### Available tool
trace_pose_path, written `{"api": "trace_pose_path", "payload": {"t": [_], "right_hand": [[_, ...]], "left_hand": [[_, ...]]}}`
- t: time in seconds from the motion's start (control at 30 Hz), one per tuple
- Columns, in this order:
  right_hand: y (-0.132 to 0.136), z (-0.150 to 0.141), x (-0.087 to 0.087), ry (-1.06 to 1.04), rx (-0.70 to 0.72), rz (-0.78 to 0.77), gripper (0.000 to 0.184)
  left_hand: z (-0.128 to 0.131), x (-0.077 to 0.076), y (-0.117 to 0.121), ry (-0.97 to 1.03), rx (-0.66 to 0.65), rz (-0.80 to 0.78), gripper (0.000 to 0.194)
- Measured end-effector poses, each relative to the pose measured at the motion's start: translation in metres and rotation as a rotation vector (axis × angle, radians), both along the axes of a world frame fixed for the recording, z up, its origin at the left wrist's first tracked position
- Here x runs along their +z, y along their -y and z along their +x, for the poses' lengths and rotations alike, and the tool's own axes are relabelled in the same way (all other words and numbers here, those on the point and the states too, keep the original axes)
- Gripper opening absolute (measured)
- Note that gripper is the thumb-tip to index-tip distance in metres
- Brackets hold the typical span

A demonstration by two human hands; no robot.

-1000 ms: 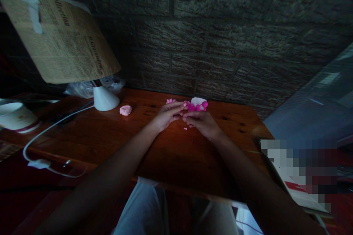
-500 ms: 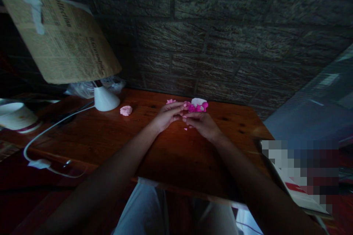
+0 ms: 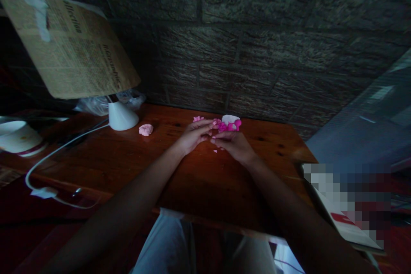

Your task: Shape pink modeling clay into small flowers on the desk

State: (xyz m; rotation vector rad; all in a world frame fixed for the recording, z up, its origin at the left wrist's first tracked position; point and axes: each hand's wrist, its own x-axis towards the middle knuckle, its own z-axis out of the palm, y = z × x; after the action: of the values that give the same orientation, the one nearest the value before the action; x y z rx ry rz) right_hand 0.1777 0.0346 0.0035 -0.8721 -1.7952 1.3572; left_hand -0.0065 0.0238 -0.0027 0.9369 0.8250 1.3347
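My left hand (image 3: 196, 136) is over the tabletop with fingers pinched together, and a bit of light pink clay (image 3: 215, 123) shows at its fingertips. Close beside it, my right hand (image 3: 236, 144) pinches with thumb and forefinger at a tiny pink piece (image 3: 213, 138). Just behind the fingers lie bright magenta flower-like shapes (image 3: 226, 126), partly hidden, against a white piece (image 3: 231, 119). More pink bits (image 3: 198, 118) lie past my left hand. A small pink crumb (image 3: 215, 151) rests on the table below the fingertips. Further left sits a rounded pink clay lump (image 3: 146, 129).
A lamp with a newsprint shade (image 3: 80, 51) and white base (image 3: 122, 115) stands at the left. Its white cord (image 3: 58, 154) runs to a white cup (image 3: 21, 137) side. A dark stone wall (image 3: 257, 51) closes the back of the wooden table (image 3: 205, 188).
The whole view has shifted very slightly. Both hands keep nearly the same place and pinch.
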Motion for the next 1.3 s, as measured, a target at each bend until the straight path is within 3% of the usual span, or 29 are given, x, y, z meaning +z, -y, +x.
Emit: {"api": "trace_pose_path", "payload": {"t": [0.23,0.47,1.3], "right_hand": [[-0.0045,0.0006,-0.0062,0.084,0.014,0.059,0.026],[-0.0024,0.0005,-0.0016,0.063,0.037,0.158,0.021],[-0.0047,-0.0003,-0.0066,0.024,-0.036,0.047,0.020]], "left_hand": [[-0.0001,0.0002,0.0001,0.002,-0.010,0.003,0.027],[0.0001,0.0000,0.0003,0.013,-0.002,0.007,0.026],[-0.0002,0.0001,0.0003,-0.013,0.002,-0.010,0.022]]}}
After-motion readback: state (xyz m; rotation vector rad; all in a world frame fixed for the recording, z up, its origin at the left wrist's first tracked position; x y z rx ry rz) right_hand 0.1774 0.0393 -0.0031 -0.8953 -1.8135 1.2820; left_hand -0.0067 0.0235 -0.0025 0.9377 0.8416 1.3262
